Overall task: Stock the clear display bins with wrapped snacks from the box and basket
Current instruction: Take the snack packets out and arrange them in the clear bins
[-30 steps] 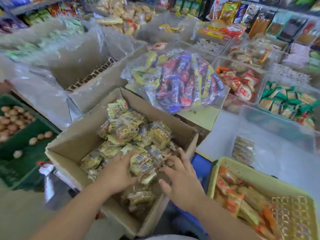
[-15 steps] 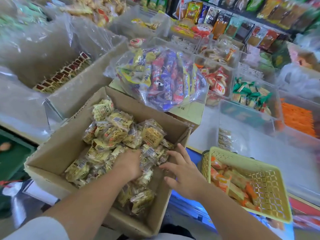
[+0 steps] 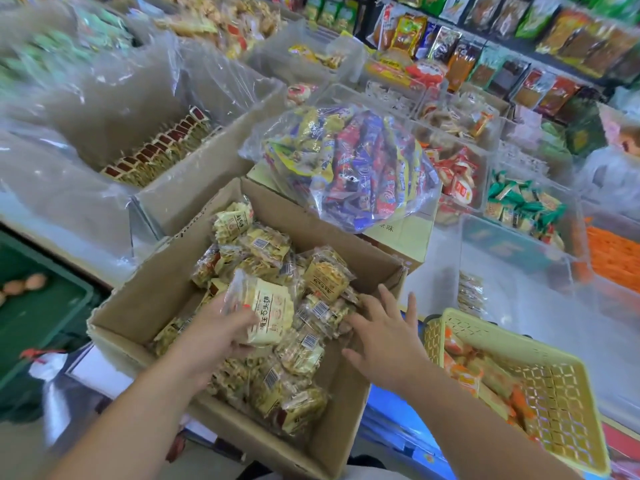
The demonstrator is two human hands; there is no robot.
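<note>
Our left hand [image 3: 214, 336] grips one snack packet [image 3: 268, 311]; our right hand [image 3: 384, 337], fingers spread, should gather several from the box [image 3: 145, 306] without crushing.

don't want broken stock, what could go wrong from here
1. The left hand holds one packet by one side only; it may slip back into the box.
2. The right hand spreads over loose packets; pressing could crush them.
3. The bag of bars lies just beyond the box; a reach towards the bins might knock it.
</note>
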